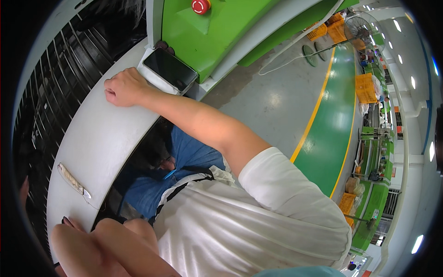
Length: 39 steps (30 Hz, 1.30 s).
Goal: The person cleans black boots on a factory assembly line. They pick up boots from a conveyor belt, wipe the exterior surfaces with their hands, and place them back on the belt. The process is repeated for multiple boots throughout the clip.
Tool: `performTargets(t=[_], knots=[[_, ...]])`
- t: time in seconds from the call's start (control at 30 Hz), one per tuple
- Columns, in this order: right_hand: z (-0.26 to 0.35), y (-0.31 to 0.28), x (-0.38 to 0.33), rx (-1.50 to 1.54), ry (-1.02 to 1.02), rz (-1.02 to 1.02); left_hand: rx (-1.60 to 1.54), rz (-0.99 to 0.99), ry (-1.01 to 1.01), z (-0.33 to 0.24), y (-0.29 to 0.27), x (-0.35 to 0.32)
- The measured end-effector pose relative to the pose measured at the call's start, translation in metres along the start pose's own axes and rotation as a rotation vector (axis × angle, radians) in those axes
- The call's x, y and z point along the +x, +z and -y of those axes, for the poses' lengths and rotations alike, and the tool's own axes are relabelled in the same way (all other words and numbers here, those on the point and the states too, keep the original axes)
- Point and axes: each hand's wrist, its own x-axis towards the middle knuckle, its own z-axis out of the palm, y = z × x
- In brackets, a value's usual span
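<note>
My right hand (pixel 122 87) rests as a loose fist on the white curved ledge (pixel 99 138) of a machine, with nothing visible in it. A phone with a dark screen (pixel 170 69) lies flat on the ledge just right of that hand, close to it. My left hand (pixel 68 223) shows only as a fingertip with a dark nail touching the ledge's lower edge; the rest of it is hidden behind my forearm. A small beige ribbed item with a thin wire (pixel 71 179) lies on the ledge between the two hands.
Black slatted conveyor (pixel 55 78) runs left of the ledge. A green machine housing (pixel 217 32) with a red stop button (pixel 200 5) stands behind the phone. Right: grey floor, a green walkway with yellow lines (pixel 330 124), orange crates (pixel 365 87), a fan (pixel 364 27).
</note>
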Motion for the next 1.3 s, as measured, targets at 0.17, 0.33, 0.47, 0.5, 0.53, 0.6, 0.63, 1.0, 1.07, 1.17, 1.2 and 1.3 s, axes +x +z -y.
performTargets(t=[0.17,0.33,0.47,0.5,0.53,0.6,0.63,1.0,1.07,1.17,1.2,1.3], knots=[[-0.003,-0.002,0.000,0.011,-0.008,-0.004,0.001,-0.006,0.003,-0.002,-0.001,-0.001],[0.000,-0.002,0.001,-0.016,0.003,0.013,0.004,-0.013,0.006,-0.004,-0.001,-0.002],[0.001,-0.003,0.002,0.008,-0.005,-0.007,0.011,-0.016,0.002,-0.005,-0.002,-0.002],[0.002,-0.002,0.002,0.008,-0.007,-0.004,0.013,-0.016,-0.001,-0.004,-0.001,-0.002],[0.000,-0.003,0.002,0.004,-0.008,-0.002,0.010,-0.018,0.001,-0.004,-0.002,-0.002],[-0.001,-0.003,0.002,-0.002,-0.004,0.002,0.007,-0.017,-0.001,-0.005,-0.003,-0.002],[-0.002,-0.003,0.001,-0.004,0.001,0.005,0.005,-0.016,0.000,-0.005,-0.003,-0.002],[0.002,-0.009,0.003,-0.014,0.005,0.029,0.003,-0.022,-0.005,-0.005,0.000,0.006],[0.003,-0.010,0.003,-0.004,0.002,0.036,0.007,-0.024,-0.010,-0.006,0.000,0.007],[0.003,-0.011,0.002,0.050,-0.007,0.012,0.006,-0.036,-0.029,-0.010,-0.001,0.010],[0.000,-0.014,0.000,0.026,-0.018,0.009,0.006,-0.049,-0.038,-0.010,-0.002,0.011],[-0.005,-0.014,0.004,0.044,-0.074,-0.031,-0.029,-0.247,-0.128,-0.009,-0.007,0.016]])
